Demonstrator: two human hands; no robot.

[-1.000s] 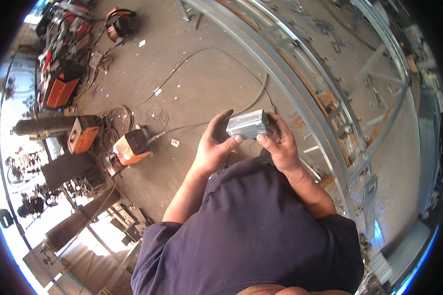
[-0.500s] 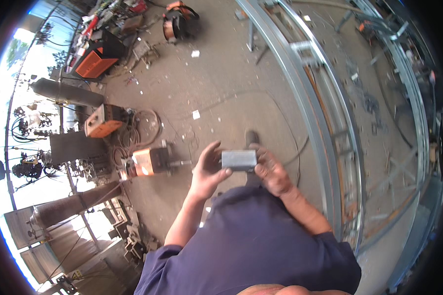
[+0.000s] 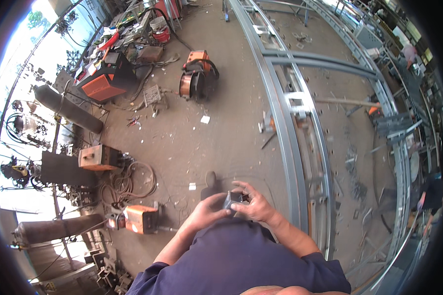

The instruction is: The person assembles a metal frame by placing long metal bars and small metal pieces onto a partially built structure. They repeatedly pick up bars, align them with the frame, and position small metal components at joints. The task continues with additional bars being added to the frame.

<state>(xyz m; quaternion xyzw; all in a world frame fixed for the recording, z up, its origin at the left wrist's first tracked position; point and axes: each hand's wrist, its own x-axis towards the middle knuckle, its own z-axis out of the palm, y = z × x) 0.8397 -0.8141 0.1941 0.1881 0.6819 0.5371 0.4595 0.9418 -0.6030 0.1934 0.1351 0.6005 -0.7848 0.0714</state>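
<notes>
A small grey metal piece, box-like with a dark hollow or shaded side, is held in front of my belly. My left hand grips its left side, the thumb along the near edge. My right hand holds the other side, its thumb on the near edge and its upper fingers raised and curled past the far side. The fingers partly hide the piece, so its full shape does not show. One of my shoes shows on the floor beyond the hands.
Long steel frame rails run along my right. To the left are an orange machine, coiled hose, an orange box and gas cylinders. A wire spool lies ahead. Another person is at far right.
The metal piece has turned from showing its broad face to a narrower, tilted view. My hands have come closer together around it. The view has shifted forward, showing more of the workshop ahead.
</notes>
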